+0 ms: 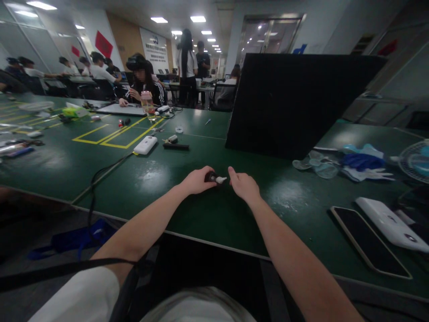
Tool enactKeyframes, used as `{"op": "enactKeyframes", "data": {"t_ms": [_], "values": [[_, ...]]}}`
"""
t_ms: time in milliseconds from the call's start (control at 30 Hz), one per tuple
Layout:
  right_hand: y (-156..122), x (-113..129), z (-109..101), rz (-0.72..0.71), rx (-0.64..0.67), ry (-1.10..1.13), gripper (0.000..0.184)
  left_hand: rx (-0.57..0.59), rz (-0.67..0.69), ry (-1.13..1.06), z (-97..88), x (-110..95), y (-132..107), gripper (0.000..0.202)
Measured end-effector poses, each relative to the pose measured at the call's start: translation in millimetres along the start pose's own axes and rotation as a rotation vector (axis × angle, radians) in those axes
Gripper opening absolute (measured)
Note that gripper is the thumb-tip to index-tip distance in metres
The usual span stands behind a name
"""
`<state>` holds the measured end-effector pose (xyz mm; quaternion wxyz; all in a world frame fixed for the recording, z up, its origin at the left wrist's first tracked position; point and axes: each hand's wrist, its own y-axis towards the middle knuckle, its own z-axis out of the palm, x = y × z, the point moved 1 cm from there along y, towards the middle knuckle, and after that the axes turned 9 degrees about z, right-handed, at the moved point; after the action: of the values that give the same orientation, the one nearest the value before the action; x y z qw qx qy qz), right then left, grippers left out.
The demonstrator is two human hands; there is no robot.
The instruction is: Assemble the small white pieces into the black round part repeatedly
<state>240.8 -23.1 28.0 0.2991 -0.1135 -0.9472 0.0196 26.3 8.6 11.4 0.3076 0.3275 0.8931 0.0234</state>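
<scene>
My left hand [199,180] is closed around a small dark bottle [210,177] with a pale pointed nozzle [221,180]. The bottle is tipped over, so its nozzle points to the right, just above the green tabletop. On the nozzle's right side is my right hand [244,184], with a narrow gap between its thumb and the tip. Its thumb sticks out, while the other fingers are hidden behind the hand; I cannot see whether they hold anything.
A large black panel [288,103] stands ahead on the right of the green table [208,210]. A phone [370,241], a white power bank [392,223] and gloves [363,163] lie at right. At left are another white device [145,145] and a bottle [147,105]. A person sits opposite.
</scene>
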Motion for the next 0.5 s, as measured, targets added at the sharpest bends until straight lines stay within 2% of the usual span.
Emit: {"op": "enactKeyframes", "data": {"t_ms": [100, 200, 500], "values": [[4.8, -4.1, 5.0, 0.022, 0.058, -0.079, 0.065, 0.001, 0.006, 0.003, -0.3, -0.2, 0.3, 0.051], [7.3, -6.5, 8.4, -0.008, 0.032, -0.106, 0.054, 0.009, 0.002, 0.012, -0.7, 0.6, 0.2, 0.052], [7.1, -6.9, 7.8, 0.03, 0.078, -0.075, 0.037, 0.034, 0.008, 0.01, -2.7, 0.4, -0.7, 0.051]]}}
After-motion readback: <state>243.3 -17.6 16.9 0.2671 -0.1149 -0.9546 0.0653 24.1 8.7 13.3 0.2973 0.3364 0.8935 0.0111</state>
